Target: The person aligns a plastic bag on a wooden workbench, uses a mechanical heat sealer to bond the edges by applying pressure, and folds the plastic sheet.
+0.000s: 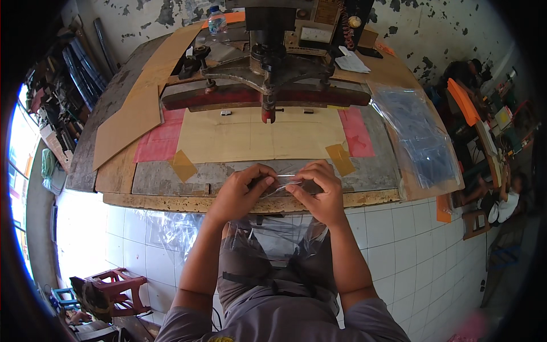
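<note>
A clear plastic sheet (278,238) hangs from my fingers over the table's front edge and down across my lap. Its upper edge is pinched between thumb and fingers of my left hand (244,191) and, close beside it, of my right hand (319,189). Both hands are closed, a little above the table's near edge. Just beyond them lies a cream-coloured sheet (228,137) with pink ends, held down by brown tape (341,159) at its near corners. Over its far side stands a machine with a long red bar (228,100).
A stack of clear plastic sheets (419,137) lies on the table's right. Brown cardboard (128,125) covers part of the left side. A water bottle (217,21) stands at the back. Loose plastic (171,231) and a red stool (122,290) are on the left floor. People sit at the far right.
</note>
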Demonstrator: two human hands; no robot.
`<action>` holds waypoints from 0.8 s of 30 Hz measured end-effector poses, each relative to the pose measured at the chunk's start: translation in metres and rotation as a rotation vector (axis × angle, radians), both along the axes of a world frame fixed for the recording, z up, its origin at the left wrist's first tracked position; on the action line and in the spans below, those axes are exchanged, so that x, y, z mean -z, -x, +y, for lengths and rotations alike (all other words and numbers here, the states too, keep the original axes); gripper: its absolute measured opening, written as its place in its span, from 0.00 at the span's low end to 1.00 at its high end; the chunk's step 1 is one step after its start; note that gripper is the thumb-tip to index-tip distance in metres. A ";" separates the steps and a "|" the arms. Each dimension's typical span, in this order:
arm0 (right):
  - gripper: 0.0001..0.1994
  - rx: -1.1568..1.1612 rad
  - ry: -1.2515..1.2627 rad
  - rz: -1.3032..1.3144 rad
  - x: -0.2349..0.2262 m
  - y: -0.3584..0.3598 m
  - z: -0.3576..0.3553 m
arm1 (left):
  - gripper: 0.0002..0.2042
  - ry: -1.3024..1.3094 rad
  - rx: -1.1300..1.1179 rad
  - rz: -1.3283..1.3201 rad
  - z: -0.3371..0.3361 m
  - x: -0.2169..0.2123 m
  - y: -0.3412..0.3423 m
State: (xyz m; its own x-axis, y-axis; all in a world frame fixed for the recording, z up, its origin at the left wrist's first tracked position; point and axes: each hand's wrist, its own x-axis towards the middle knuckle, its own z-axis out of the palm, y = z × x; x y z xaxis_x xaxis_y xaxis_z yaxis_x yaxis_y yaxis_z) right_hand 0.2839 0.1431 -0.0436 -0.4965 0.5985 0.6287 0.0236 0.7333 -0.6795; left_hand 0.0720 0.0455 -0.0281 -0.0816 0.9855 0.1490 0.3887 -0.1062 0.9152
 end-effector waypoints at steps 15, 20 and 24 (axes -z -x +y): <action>0.12 -0.013 -0.029 -0.065 -0.006 0.002 0.000 | 0.05 0.002 0.035 -0.162 -0.002 0.007 0.004; 0.10 -0.036 -0.106 -0.051 -0.003 -0.001 0.001 | 0.05 -0.110 0.060 -0.201 -0.001 0.009 0.002; 0.11 -0.073 -0.129 -0.033 -0.002 -0.002 -0.001 | 0.05 -0.086 0.064 -0.244 -0.001 0.012 0.002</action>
State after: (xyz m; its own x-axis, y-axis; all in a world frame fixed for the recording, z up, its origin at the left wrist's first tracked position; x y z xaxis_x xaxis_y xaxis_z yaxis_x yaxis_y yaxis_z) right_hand 0.2855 0.1423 -0.0411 -0.5571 0.4751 0.6811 -0.0125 0.8153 -0.5789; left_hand 0.0696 0.0441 -0.0399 -0.0637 0.9744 0.2156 0.1477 -0.2044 0.9677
